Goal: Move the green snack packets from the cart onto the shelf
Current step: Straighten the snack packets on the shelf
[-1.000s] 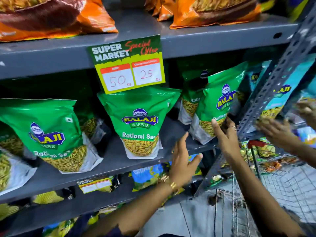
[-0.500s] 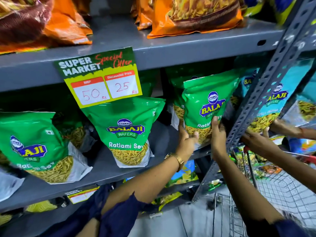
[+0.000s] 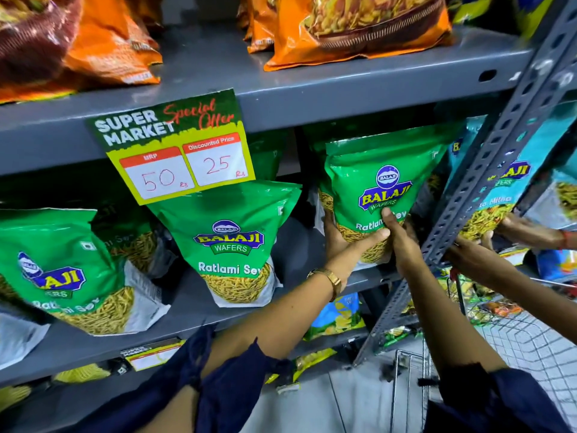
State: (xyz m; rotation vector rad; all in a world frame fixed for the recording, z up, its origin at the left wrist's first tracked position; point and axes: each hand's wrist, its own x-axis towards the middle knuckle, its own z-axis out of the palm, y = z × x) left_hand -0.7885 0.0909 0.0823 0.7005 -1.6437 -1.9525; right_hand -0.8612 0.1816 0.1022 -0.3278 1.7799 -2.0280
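Note:
A green snack packet [image 3: 379, 173] stands upright at the right end of the grey middle shelf [image 3: 184, 310]. My left hand [image 3: 346, 242] grips its lower left side, thumb across the front. My right hand [image 3: 401, 242] grips its lower right edge, thumb pressed on the front. Two more green packets stand on the same shelf, one in the middle [image 3: 234, 242] and one at the left [image 3: 65, 270], with others partly hidden behind them. The wire cart [image 3: 512, 335] is at the lower right.
A price tag [image 3: 175, 148] hangs from the upper shelf, which carries orange packets [image 3: 352, 29]. A slanted perforated shelf post [image 3: 487, 170] stands right of my hands. Beyond it another person's hands [image 3: 477, 260] hold a teal packet [image 3: 499, 189].
My hands went from open in front of the shelf to gripping the rightmost green packet by its lower sides. The view shifted closer and to the right.

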